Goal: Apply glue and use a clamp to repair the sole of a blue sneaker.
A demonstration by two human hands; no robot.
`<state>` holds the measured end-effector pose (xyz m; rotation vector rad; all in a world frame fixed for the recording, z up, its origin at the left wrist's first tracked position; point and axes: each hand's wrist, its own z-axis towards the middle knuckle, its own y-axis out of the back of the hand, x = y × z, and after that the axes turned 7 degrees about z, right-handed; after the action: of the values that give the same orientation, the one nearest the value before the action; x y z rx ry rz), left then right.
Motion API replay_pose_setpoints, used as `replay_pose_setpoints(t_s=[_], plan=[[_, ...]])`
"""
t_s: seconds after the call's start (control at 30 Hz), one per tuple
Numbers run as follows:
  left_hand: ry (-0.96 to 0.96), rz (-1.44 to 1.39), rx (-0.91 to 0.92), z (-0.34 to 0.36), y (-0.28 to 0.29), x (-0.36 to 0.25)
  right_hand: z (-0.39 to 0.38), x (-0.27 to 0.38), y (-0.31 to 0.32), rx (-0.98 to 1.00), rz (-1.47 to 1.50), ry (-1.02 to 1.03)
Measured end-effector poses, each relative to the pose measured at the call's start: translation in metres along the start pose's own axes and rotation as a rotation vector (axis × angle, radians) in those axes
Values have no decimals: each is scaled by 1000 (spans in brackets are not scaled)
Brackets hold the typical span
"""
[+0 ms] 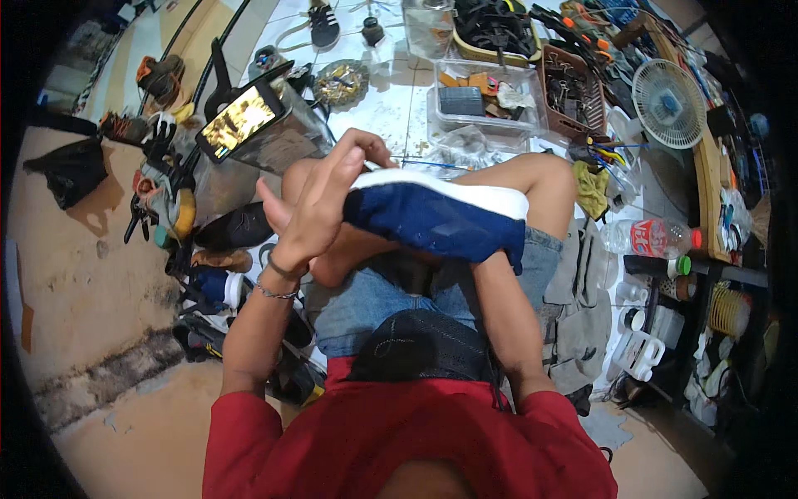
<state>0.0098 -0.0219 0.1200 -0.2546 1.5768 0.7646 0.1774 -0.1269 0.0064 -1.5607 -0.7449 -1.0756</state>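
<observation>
A navy shoe with a white sole (432,218) lies sideways across my lap, its sole along the upper side. My left hand (328,191) is closed on its left end, fingers curled over the edge. My right hand and its fingers are hidden behind the shoe's right end; only the wrist (490,268) shows just below it. My bare crossed legs and denim shorts (349,320) are underneath, with a black textured bag or pouch (416,353) at my waist.
Ahead are a phone (239,121) showing a picture, a bin of pieces (461,100), a basket of clips (569,100) and scattered tools. Shoes (224,233) line the left. A fan (669,100), bottles (644,237) and grey cloth (578,316) are on the right.
</observation>
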Motion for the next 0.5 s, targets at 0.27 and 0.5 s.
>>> replay_pose_setpoints(t_s=[0.27,0.5], plan=[[121,-124,92,10,-3,-13,11,7,7,-43,-24,65],[65,-182,206,18,7,-26,16,11,-2,51,-28,90]])
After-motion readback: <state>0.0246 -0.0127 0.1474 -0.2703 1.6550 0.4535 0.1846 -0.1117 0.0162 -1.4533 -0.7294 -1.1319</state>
